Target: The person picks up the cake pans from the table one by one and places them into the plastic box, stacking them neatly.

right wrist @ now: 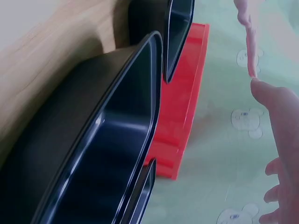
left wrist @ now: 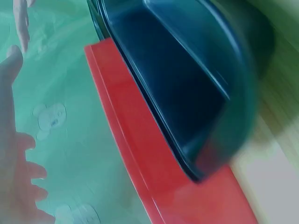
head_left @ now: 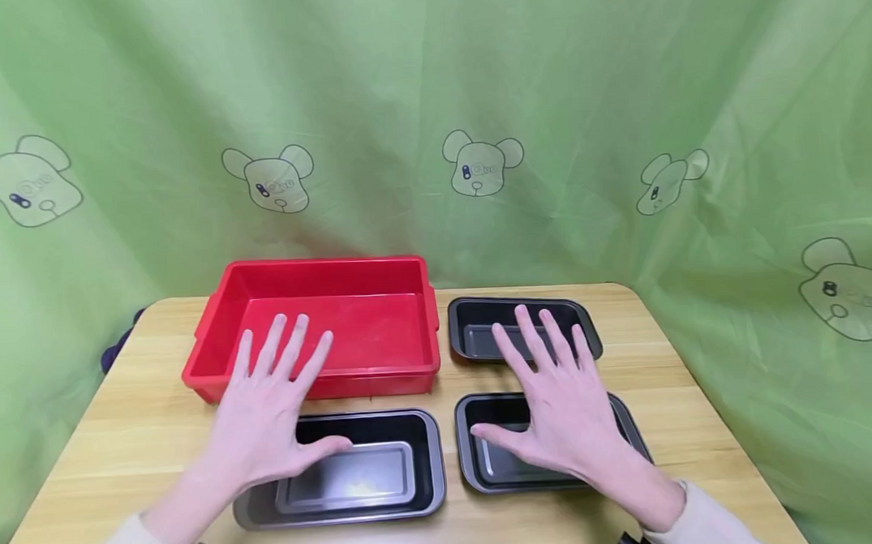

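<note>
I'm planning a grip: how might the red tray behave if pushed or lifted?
The red tray would probably slide rather than tip, since it is wide and low-sided. Its straight walls suggest it is fairly stiff. Its glossy surface may make it somewhat slippery.

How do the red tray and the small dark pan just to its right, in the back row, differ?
Colour: the red tray is bright red, while the dark pan is nearly black.
Size: the red tray is clearly larger than the dark pan.
Ends: the red tray has a tab jutting from each short side; the dark pan shows none.
Shared: both are roughly rectangular, open-topped and upright on the wooden table.
</note>
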Available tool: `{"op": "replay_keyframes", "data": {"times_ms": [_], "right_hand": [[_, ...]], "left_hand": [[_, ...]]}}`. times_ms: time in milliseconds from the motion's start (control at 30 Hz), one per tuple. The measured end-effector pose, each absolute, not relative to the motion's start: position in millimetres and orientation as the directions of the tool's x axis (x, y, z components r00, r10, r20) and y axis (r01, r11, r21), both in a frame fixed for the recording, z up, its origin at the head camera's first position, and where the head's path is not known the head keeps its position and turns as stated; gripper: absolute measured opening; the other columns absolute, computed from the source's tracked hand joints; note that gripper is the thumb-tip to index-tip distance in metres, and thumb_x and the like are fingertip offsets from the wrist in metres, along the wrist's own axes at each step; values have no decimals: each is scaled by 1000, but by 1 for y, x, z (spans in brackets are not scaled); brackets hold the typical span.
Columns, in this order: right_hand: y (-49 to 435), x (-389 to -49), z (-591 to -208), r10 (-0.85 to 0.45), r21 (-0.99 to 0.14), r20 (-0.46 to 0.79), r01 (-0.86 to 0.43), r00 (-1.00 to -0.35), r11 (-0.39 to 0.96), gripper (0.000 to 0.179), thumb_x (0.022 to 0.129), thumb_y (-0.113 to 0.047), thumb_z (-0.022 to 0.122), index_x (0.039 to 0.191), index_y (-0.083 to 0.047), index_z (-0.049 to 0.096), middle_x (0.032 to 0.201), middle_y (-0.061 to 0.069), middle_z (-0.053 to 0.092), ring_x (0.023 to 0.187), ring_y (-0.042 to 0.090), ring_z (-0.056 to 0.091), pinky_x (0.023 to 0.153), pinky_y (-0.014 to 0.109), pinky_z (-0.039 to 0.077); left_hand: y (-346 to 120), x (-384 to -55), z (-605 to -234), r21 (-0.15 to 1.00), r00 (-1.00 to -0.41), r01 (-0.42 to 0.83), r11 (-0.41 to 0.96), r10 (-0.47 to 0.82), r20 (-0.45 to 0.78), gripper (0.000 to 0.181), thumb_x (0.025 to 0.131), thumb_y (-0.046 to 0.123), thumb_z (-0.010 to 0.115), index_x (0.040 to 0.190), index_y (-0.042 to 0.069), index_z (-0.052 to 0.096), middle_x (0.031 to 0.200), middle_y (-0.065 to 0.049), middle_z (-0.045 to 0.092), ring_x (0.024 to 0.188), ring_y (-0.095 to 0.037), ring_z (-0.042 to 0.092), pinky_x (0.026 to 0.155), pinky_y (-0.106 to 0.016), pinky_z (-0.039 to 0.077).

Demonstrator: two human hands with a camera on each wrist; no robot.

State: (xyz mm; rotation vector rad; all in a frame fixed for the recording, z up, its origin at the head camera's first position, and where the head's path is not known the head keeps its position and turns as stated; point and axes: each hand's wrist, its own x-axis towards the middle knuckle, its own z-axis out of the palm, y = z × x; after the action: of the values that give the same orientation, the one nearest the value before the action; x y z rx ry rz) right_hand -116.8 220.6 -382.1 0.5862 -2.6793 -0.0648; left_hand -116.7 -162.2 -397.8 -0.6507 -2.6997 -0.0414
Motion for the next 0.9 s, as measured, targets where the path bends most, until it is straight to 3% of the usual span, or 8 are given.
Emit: {"op": "replay_keyframes", "data": {"times_ms": [300, 533, 667, 900], "right_hand": [[251, -125, -385, -313, 3, 381, -337, -870, 941, 123, 74, -86, 69, 170, -28, 19, 177, 12, 21, 159, 45, 26, 125, 71, 24], [277, -134, -382, -210, -155, 330, -273, -920, 949, 113, 82, -72, 74, 170, -26, 21, 176, 16, 24, 153, 53, 34, 118, 76, 32], [292, -140, -379, -154, -272, 278, -231, -948, 934, 104, 88, -64, 74, 169, -21, 25, 173, 21, 28, 149, 57, 37, 112, 80, 36], [321, -157, -374, -120, -501, 101, -154, -988, 852, 86, 102, -53, 64, 167, -12, 27, 169, 28, 33, 152, 56, 34, 117, 76, 34]], "left_hand": [[-208, -119, -401, 35, -843, 412, 910, 367, 393, 124, 74, 76, 76, 168, 14, 26, 172, -26, 28, 159, -51, 21, 126, -74, 20], [-244, -122, -400, 153, -908, 325, 933, 263, 326, 117, 80, 67, 77, 169, 14, 22, 170, -29, 28, 155, -54, 24, 120, -78, 25], [-263, -126, -401, 227, -937, 278, 934, 211, 279, 107, 87, 62, 75, 167, 7, 28, 165, -33, 34, 151, -58, 30, 118, -76, 30], [-292, -135, -401, 447, -980, 188, 874, 133, 151, 90, 100, 49, 67, 162, -4, 30, 161, -36, 40, 143, -60, 39, 107, -83, 37]]}}
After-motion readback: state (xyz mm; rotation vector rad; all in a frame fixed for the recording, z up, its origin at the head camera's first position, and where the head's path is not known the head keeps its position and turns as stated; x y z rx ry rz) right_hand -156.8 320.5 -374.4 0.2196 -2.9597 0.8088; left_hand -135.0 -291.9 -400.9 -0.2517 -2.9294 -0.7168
